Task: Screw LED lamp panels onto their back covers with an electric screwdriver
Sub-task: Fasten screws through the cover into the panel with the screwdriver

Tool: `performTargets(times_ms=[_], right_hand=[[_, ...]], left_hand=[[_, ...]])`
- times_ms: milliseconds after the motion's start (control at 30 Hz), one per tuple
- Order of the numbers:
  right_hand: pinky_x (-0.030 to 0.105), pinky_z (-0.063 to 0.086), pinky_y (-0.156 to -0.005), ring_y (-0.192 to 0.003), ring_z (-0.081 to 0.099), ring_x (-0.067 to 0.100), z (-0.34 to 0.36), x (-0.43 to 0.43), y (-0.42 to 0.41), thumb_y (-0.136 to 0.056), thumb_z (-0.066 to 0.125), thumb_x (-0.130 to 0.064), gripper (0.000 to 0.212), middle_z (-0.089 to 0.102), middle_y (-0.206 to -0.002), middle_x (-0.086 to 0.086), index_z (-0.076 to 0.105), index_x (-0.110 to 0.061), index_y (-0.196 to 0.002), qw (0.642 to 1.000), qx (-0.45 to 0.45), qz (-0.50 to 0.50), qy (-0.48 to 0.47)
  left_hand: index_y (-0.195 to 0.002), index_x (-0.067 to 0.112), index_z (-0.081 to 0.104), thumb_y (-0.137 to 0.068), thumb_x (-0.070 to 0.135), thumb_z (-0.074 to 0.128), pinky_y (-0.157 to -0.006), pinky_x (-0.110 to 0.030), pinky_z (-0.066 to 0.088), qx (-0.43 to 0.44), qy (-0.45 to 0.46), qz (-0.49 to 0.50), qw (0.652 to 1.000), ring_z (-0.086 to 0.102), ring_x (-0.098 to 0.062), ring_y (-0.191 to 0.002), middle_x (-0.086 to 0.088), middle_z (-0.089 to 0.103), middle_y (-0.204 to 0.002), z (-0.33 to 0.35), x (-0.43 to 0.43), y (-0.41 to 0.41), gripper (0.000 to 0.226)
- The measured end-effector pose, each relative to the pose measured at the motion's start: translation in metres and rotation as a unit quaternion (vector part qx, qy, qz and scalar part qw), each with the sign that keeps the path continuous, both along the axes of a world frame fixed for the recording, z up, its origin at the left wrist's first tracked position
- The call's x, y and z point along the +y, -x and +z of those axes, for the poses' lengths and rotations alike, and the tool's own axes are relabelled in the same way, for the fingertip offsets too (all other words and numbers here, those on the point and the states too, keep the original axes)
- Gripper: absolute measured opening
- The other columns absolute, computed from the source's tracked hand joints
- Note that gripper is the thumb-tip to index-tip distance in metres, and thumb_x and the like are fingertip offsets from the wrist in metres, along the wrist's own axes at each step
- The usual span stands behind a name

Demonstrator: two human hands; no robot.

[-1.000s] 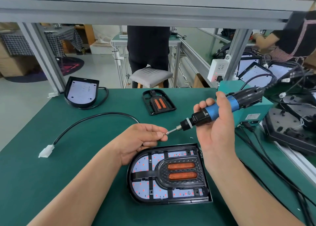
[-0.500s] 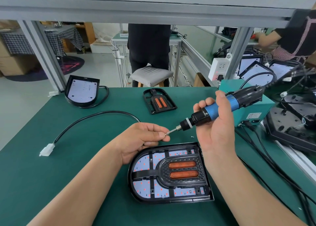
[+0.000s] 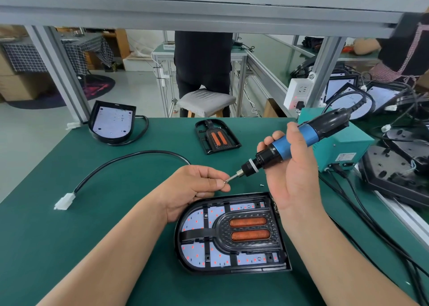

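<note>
A black lamp unit (image 3: 232, 232) lies flat on the green bench in front of me, its white LED panel with red dots and two orange bars facing up. My right hand (image 3: 292, 178) grips a blue and black electric screwdriver (image 3: 290, 144), held above the lamp's far edge with the bit pointing left and down. My left hand (image 3: 197, 187) pinches a small screw (image 3: 225, 181) against the bit's tip. One loose screw (image 3: 262, 185) lies on the mat beside the lamp.
A black cable with a white plug (image 3: 65, 201) curves across the left of the mat. A second lamp unit (image 3: 111, 121) and a panel frame (image 3: 217, 138) lie further back. A teal power box (image 3: 339, 148), cables and stacked covers (image 3: 394, 171) crowd the right. A person stands behind a stool (image 3: 205, 101).
Both hands and the screwdriver stay in nearly the same place, with the screw held at the bit. The view has shifted only slightly.
</note>
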State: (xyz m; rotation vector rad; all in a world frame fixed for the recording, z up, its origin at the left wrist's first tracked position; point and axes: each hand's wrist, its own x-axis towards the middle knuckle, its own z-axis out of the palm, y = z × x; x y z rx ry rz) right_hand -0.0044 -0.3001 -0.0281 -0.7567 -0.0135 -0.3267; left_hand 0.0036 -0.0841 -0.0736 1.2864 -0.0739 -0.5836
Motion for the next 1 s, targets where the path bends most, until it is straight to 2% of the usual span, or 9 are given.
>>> performTargets(times_ms=[200,367,433,600,700,833,900,933,1000], right_hand=[[0.041,0.058,-0.095,-0.082,0.062,0.019,-0.006,-0.001,0.000,-0.107,0.065,-0.031,0.026,0.061,-0.089,0.003,0.054,-0.012,-0.120,0.999,0.020,-0.024,-0.037],[0.041,0.058,-0.096,-0.083,0.061,0.019,-0.003,-0.005,0.001,-0.105,0.066,-0.035,0.032,0.060,-0.091,0.004,0.054,-0.012,-0.124,0.997,0.006,-0.029,-0.065],[0.041,0.059,-0.094,-0.082,0.062,0.019,-0.001,-0.010,0.002,-0.104,0.068,-0.034,0.032,0.061,-0.093,0.005,0.057,-0.012,-0.124,0.997,-0.004,-0.027,-0.075],[0.039,0.057,-0.089,-0.078,0.059,0.018,0.012,-0.025,0.006,-0.102,0.069,-0.027,0.024,0.059,-0.087,0.003,0.057,-0.013,-0.118,0.996,-0.030,-0.028,-0.074],[0.031,0.054,-0.078,-0.073,0.054,0.015,0.020,-0.035,0.010,-0.104,0.062,-0.025,0.019,0.054,-0.083,0.001,0.055,-0.014,-0.117,0.996,-0.060,-0.016,-0.069],[0.025,0.048,-0.067,-0.071,0.049,0.012,0.025,-0.046,0.019,-0.106,0.053,-0.026,0.010,0.050,-0.081,-0.003,0.056,-0.018,-0.112,0.995,-0.100,0.002,-0.013],[0.024,0.047,-0.065,-0.070,0.048,0.012,0.027,-0.048,0.022,-0.106,0.049,-0.026,0.011,0.050,-0.080,-0.004,0.056,-0.020,-0.112,0.994,-0.109,0.003,0.021],[0.024,0.046,-0.064,-0.070,0.047,0.012,0.028,-0.047,0.023,-0.106,0.048,-0.026,0.011,0.050,-0.079,-0.004,0.057,-0.021,-0.111,0.993,-0.112,0.005,0.033],[0.024,0.046,-0.062,-0.068,0.047,0.012,0.027,-0.045,0.025,-0.104,0.047,-0.025,0.013,0.050,-0.078,-0.004,0.057,-0.021,-0.111,0.992,-0.116,0.011,0.051]], left_hand=[[-0.106,0.005,0.081,-0.089,0.004,0.073,-0.051,-0.014,0.031,0.003,0.002,-0.005,1.000,0.035,-0.004,-0.051,-0.014,0.076,-0.097,0.003,0.000,0.001,0.018],[-0.121,-0.003,0.069,-0.105,0.010,0.059,-0.048,-0.018,0.017,-0.001,-0.020,-0.009,1.000,0.034,-0.001,-0.046,-0.001,0.069,-0.079,0.009,0.002,0.005,0.023],[-0.117,-0.003,0.072,-0.105,0.012,0.059,-0.047,-0.019,0.014,-0.018,-0.038,-0.002,0.999,0.034,-0.001,-0.046,-0.001,0.066,-0.080,0.012,0.002,0.006,0.023],[-0.098,0.009,0.081,-0.087,0.034,0.083,-0.039,-0.013,0.017,-0.058,-0.108,-0.010,0.992,0.028,-0.005,-0.049,0.003,0.050,-0.070,0.018,0.011,0.005,0.027],[-0.086,0.015,0.080,-0.084,0.040,0.080,-0.037,-0.013,0.018,-0.053,-0.121,-0.022,0.991,0.025,-0.004,-0.048,0.008,0.036,-0.062,0.019,0.017,0.006,0.025],[-0.087,0.015,0.080,-0.082,0.042,0.087,-0.038,-0.014,0.018,-0.051,-0.129,-0.028,0.990,0.024,-0.005,-0.047,0.006,0.032,-0.059,0.020,0.018,0.007,0.028],[-0.093,0.012,0.081,-0.075,0.050,0.088,-0.040,-0.015,0.022,-0.067,-0.156,-0.043,0.985,0.028,-0.007,-0.046,0.003,0.037,-0.055,0.022,0.017,0.010,0.043],[-0.097,0.010,0.081,-0.070,0.053,0.088,-0.042,-0.016,0.028,-0.073,-0.168,-0.053,0.982,0.036,-0.009,-0.047,-0.001,0.048,-0.056,0.023,0.016,0.011,0.051],[-0.103,0.008,0.081,-0.066,0.053,0.089,-0.048,-0.018,0.042,-0.078,-0.183,-0.068,0.978,0.060,-0.016,-0.057,-0.013,0.073,-0.076,0.025,0.015,0.014,0.059]])
